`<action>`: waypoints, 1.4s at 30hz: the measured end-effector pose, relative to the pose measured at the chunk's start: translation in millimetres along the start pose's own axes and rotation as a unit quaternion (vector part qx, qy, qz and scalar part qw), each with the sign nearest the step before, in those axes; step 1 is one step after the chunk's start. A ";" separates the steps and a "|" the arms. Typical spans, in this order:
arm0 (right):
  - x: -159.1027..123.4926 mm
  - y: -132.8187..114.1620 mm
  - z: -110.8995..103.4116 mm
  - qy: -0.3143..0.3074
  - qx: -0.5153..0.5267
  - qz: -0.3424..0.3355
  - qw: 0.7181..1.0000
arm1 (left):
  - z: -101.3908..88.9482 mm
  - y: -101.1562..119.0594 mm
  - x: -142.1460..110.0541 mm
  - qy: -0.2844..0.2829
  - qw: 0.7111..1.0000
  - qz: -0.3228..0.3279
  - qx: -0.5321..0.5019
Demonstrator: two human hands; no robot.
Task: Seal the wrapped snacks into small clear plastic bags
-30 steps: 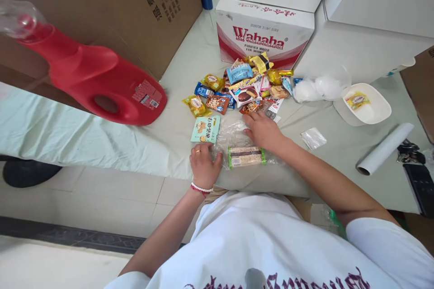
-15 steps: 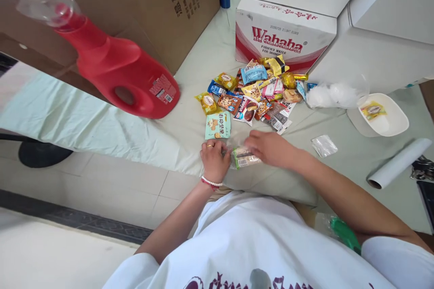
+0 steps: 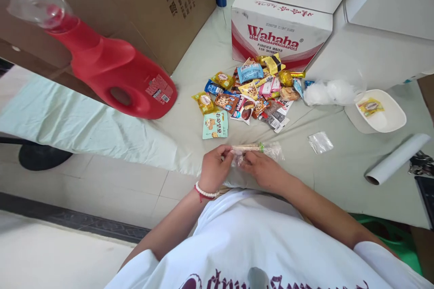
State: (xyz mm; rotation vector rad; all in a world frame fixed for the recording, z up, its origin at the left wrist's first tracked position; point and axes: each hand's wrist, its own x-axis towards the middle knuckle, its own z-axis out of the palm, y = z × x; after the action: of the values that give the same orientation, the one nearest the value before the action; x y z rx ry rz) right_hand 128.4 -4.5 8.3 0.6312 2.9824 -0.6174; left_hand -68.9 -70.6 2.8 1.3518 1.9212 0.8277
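Note:
Close to the table edge in front of me, a clear plastic packet (image 3: 249, 147) with beige contents and a bit of green lies between my hands. Its loose, crinkled wrap sticks out to the right. My left hand (image 3: 217, 165) is closed, with thumb and fingers pinching the left end of the packet. Bent over the near side, the fingers of my right hand (image 3: 262, 167) are pressed on the crinkled plastic. A mint-green snack pouch (image 3: 215, 124) lies flat just beyond my left hand. What the packet contains cannot be made out.
Behind lies a pile of wrapped snacks (image 3: 249, 95), before a Wahaba-style printed water carton (image 3: 281, 40). A large red jug (image 3: 125, 72) stands left. To the right are a white bowl (image 3: 395, 119) holding a yellow packet, a flat clear wrapper (image 3: 320, 142) and a white roll (image 3: 398, 159).
The packet has been tipped up from lying flat, so a narrow side now shows. My right hand has moved nearer to me, and the crinkled wrap now extends to the right.

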 end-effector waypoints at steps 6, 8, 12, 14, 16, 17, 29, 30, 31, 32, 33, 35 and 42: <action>-18.0 19.3 1.8 0.184 0.148 0.133 0.963 | 43.2 16.4 -11.0 0.012 0.941 0.137 0.308; -25.7 28.7 4.0 0.244 0.079 0.274 0.927 | 51.0 13.9 -17.6 0.013 0.922 0.146 0.359; -44.2 45.0 6.4 0.223 0.015 0.341 0.913 | 58.2 3.0 -22.5 0.019 0.900 0.156 0.406; -50.2 48.6 -0.7 0.216 0.059 0.325 0.919 | 59.6 -0.9 -22.2 0.021 0.896 0.164 0.412; -47.0 45.5 -13.3 0.192 0.119 0.326 0.918 | 60.7 -1.5 -21.9 0.020 0.892 0.173 0.418; -40.6 40.8 -20.1 0.175 0.138 0.332 0.916 | 61.4 -0.8 -21.8 0.020 0.889 0.178 0.421; 45.9 -16.5 -5.2 0.024 0.036 0.271 0.962 | 28.8 -19.3 0.1 0.015 0.983 0.171 0.061; 42.5 -15.1 -3.5 0.026 0.040 0.267 0.963 | 25.8 -22.2 2.4 0.049 0.989 0.132 0.043; 39.5 -13.9 -2.5 0.029 0.043 0.265 0.963 | 24.3 -24.1 4.6 0.086 0.991 0.089 0.045; 37.2 -13.0 -1.7 0.033 0.049 0.264 0.963 | 24.4 -25.2 6.6 0.113 0.990 0.053 0.062; 35.7 -12.3 -1.0 0.038 0.057 0.263 0.962 | 25.8 -25.3 8.4 0.123 0.988 0.029 0.088; 34.1 -11.1 1.2 0.054 0.081 0.258 0.961 | 30.9 -23.4 11.0 0.100 0.985 0.018 0.141; 11.3 -9.8 12.7 0.207 0.352 0.204 0.890 | 41.0 -2.0 -2.4 0.150 0.982 0.070 0.094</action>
State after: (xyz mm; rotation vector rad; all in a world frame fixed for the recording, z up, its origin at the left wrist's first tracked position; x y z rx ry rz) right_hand 113.5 -13.4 -0.9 1.5482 2.7277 -1.7188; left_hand -36.9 -68.1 -22.9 1.5613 2.2010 0.9849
